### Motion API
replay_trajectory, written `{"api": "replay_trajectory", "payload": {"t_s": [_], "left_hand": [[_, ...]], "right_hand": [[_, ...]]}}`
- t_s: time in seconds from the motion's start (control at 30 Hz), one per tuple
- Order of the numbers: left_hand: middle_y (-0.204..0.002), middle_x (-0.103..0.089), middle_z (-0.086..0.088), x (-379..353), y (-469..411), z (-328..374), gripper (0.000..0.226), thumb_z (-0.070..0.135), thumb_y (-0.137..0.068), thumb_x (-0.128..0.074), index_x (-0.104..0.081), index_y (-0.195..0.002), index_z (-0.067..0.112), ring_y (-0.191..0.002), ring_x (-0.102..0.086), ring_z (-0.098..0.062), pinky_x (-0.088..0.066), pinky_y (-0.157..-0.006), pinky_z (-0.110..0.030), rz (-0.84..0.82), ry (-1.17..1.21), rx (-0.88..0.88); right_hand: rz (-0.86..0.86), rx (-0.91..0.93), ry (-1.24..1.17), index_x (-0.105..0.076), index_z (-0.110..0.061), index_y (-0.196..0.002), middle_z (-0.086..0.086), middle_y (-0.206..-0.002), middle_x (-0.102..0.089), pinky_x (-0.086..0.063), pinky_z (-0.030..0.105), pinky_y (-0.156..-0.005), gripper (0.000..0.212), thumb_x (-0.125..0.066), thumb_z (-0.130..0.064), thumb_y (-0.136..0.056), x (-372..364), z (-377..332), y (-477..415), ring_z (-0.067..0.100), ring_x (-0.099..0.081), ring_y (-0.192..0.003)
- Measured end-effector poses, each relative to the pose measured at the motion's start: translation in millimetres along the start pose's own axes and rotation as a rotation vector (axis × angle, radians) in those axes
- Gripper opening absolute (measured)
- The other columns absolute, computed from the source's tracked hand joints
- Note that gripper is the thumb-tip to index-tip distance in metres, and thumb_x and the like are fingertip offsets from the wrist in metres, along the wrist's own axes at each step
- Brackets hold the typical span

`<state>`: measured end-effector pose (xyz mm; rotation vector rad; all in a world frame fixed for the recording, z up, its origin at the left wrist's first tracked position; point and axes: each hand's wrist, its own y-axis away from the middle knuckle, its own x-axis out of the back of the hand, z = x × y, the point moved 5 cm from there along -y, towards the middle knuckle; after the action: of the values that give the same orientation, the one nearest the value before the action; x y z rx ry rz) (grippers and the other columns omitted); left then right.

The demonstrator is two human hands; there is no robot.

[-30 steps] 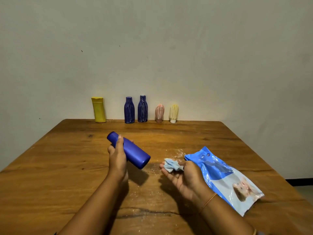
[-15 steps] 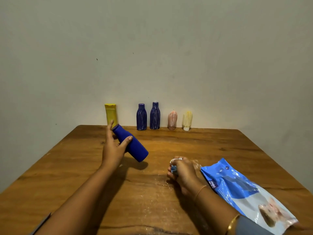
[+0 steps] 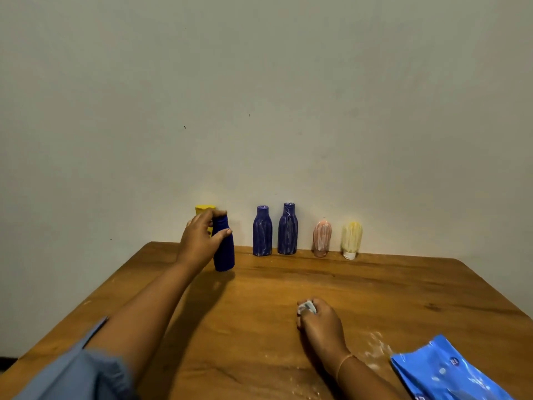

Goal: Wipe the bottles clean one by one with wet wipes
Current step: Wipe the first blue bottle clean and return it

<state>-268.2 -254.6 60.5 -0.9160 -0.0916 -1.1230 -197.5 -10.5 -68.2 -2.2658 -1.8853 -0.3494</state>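
- The left hand (image 3: 202, 241) is stretched out to the far left part of the table (image 3: 288, 313), fingers wrapped round the neck and shoulder of a clean blue bottle (image 3: 224, 249), which stands upright or close to it; whether its base touches the wood is hard to tell.
- Behind that hand, a yellow bottle (image 3: 204, 210) is mostly hidden: only its top and a sliver beside the thumb peek out.
- Along the wall stand four more: a streaked blue bottle (image 3: 262, 231), a second streaked blue bottle (image 3: 287, 228) just beside it, then a pink bottle (image 3: 322, 239) and a pale yellow bottle (image 3: 351, 239), each smeared with whitish streaks.
- The right hand (image 3: 323, 324) rests knuckles-up on the table near the front, closed round a balled-up wipe (image 3: 307, 306); just a small whitish-blue bit shows past the fingers.
- A thin bracelet (image 3: 343, 366) sits on that wrist.
- White powdery specks dust the wood beside the right forearm.
- The blue wipes pack (image 3: 444, 373) lies at the bottom right, cut off by the picture's edge; its print is too blurred to read.
- A blue sleeve (image 3: 75, 376) fills the lower left corner, also cut off.
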Motion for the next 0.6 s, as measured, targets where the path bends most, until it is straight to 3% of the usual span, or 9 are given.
{"api": "replay_trajectory", "payload": {"t_s": [0.13, 0.3, 0.6], "left_hand": [[-0.115, -0.055, 0.002, -14.1, -27.2, -6.0, 0.031, 0.013, -0.083, -0.068, -0.058, -0.112, 0.016, -0.096, -0.051, -0.012, -0.044, -0.076, -0.021, -0.083, -0.100, -0.050], [-0.117, -0.057, -0.002, -30.7, -52.8, -17.8, 0.029, 0.014, -0.085, -0.066, -0.057, -0.113, 0.017, -0.096, -0.055, -0.016, -0.051, -0.080, -0.029, -0.136, -0.234, -0.082], [-0.120, -0.058, -0.007, -56.7, -78.6, -35.2, 0.029, 0.007, -0.087, -0.061, -0.056, -0.115, 0.013, -0.104, -0.057, -0.021, -0.050, -0.080, -0.027, -0.156, -0.238, -0.063]], "right_hand": [[0.035, -0.014, -0.092, -0.062, -0.004, -0.074, 0.007, -0.061, -0.064, -0.048, 0.034, -0.064, 0.018, -0.051, -0.008, -0.087, 2.8, 10.3, -12.4, 0.021, -0.062, -0.061], [0.070, 0.011, -0.086, -0.060, -0.008, -0.064, 0.005, -0.055, -0.064, -0.048, 0.031, -0.061, 0.022, -0.054, -0.009, -0.085, 0.2, 14.6, -16.7, 0.021, -0.065, -0.056], [0.112, -0.004, -0.079, -0.063, -0.009, -0.063, 0.004, -0.051, -0.064, -0.052, 0.035, -0.068, 0.023, -0.054, -0.007, -0.084, -0.7, 12.5, -16.5, 0.021, -0.065, -0.055]]}}
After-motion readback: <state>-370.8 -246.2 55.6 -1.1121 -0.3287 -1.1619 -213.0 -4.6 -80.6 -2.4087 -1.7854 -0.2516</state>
